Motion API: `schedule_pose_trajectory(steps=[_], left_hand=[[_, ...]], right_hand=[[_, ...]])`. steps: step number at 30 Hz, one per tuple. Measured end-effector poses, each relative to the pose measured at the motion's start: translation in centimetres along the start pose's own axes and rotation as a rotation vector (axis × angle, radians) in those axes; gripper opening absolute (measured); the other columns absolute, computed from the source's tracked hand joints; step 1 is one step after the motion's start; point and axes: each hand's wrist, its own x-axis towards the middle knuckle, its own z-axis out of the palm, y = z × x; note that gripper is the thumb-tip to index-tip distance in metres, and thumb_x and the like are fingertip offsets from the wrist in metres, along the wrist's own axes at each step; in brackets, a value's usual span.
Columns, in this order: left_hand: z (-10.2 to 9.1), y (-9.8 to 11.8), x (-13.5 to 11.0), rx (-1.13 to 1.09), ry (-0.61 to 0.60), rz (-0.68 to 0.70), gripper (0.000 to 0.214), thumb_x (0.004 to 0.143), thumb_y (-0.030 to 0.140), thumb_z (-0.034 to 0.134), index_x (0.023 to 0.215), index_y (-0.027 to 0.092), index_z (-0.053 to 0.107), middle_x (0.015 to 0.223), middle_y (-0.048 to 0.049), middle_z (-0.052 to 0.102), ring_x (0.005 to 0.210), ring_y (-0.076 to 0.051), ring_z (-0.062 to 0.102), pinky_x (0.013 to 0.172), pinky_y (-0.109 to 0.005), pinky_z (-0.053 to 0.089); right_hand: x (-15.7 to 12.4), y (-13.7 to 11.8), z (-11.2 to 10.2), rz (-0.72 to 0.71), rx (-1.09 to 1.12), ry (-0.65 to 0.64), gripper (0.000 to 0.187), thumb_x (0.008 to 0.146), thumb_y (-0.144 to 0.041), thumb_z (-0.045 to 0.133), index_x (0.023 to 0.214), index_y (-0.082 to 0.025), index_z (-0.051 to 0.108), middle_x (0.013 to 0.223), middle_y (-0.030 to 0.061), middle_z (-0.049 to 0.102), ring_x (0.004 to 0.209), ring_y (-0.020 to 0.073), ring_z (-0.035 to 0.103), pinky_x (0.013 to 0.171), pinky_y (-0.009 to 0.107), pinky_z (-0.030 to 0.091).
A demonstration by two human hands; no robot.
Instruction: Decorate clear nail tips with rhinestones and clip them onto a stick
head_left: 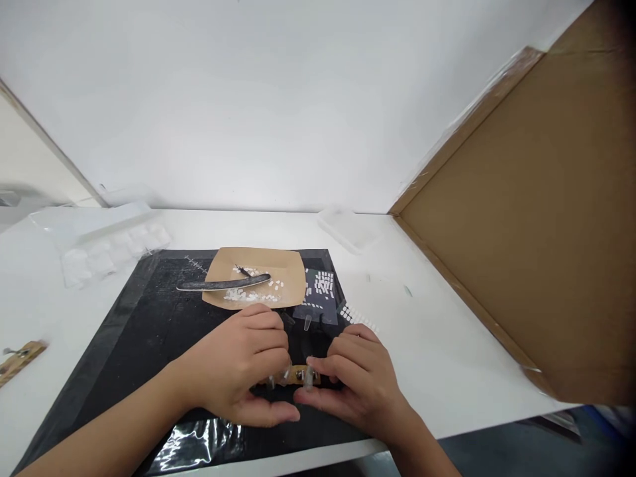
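Brown cardboard, a large flat sheet (536,225) with clear film along its edge, leans up to the right of the black mat (149,331); its top and right side are cut off by the frame. The white surface (447,331) carries that mat, whose near edge is glossy and partly covered by the forearms. Left of the mat lies a clear plastic blister tray (106,245), pale and hard to separate from the surface; beyond the mat's far right corner sits another clear tray (348,228), equally faint. On the mat's far half rests a tan paper sheet (258,281) with a dark curved blade-like tool (223,284) across it and small white pieces (248,295) scattered beneath. Just right of the paper, a grid of white pieces (322,283) sits on a dark card. At the frame's left edge, well apart from the mat, a small wooden strip (20,358) is partly cut off.

On the mat's near half, the left hand (238,371) and right hand (355,384) meet over a small tan strip (298,374), mostly hidden between them. Both hands' fingers are curled and pinch this strip, with small clear pieces at its ends; exactly what those are cannot be made out. A tiny clear piece (307,322) lies on the mat just beyond the hands.
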Motion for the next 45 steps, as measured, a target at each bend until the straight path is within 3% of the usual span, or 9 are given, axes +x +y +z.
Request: schedule_pose_trajectory(steps=[5,21,25,30,37,45], left_hand=[[0.0,-0.1,-0.1,-0.004,-0.002,0.0,0.046,0.078,0.06,0.078,0.081,0.019,0.058,0.074,-0.0039,0.06,0.075,-0.022,0.053,0.07,-0.038,0.04],[0.1,0.0,-0.2,0.03,-0.015,-0.009,0.047,0.08,0.063,0.075,0.081,0.019,0.06,0.074,-0.0039,0.061,0.081,-0.024,0.054,0.077,-0.04,0.038],[0.2,-0.2,-0.4,0.02,-0.031,-0.011,0.045,0.081,0.061,0.075,0.083,0.019,0.061,0.074,-0.0044,0.062,0.081,-0.024,0.055,0.078,-0.041,0.04],[0.3,-0.3,-0.4,0.018,-0.057,-0.03,0.045,0.083,0.062,0.073,0.08,0.019,0.061,0.074,-0.0053,0.062,0.082,-0.025,0.055,0.078,-0.04,0.043],[0.5,-0.5,-0.6,0.011,-0.076,-0.024,0.045,0.083,0.063,0.072,0.081,0.019,0.061,0.073,-0.0054,0.062,0.084,-0.025,0.055,0.079,-0.041,0.044],[0.5,-0.5,-0.6,-0.002,-0.077,-0.028,0.046,0.084,0.064,0.071,0.082,0.018,0.061,0.076,-0.0057,0.063,0.084,-0.025,0.055,0.079,-0.041,0.045]], right_hand=[[0.2,0.1,0.2,-0.001,-0.013,-0.076,0.037,0.081,-0.051,0.085,0.096,-0.02,0.071,0.068,-0.0032,0.06,0.062,0.0138,0.054,0.071,0.033,0.036],[0.6,-0.1,0.2,0.015,0.006,-0.059,0.029,0.082,-0.043,0.086,0.093,-0.02,0.071,0.066,-0.0038,0.06,0.06,0.013,0.054,0.069,0.033,0.037],[0.5,0.1,-0.5,0.047,0.116,0.036,0.039,0.076,-0.048,0.09,0.098,-0.021,0.072,0.062,-0.006,0.056,0.057,0.0122,0.052,0.066,0.032,0.04],[-0.4,0.9,-1.5,0.204,0.218,0.192,0.034,0.079,-0.036,0.09,0.107,-0.024,0.073,0.064,-0.0051,0.055,0.06,0.0138,0.052,0.06,0.03,0.042],[0.4,0.1,-0.7,0.172,0.147,-0.015,0.033,0.076,-0.046,0.09,0.092,-0.022,0.072,0.062,-0.0056,0.055,0.058,0.0122,0.052,0.06,0.03,0.039],[0.6,0.0,0.0,0.152,0.082,-0.094,0.038,0.079,-0.053,0.086,0.087,-0.02,0.069,0.063,-0.0051,0.055,0.059,0.0122,0.052,0.063,0.03,0.034]])
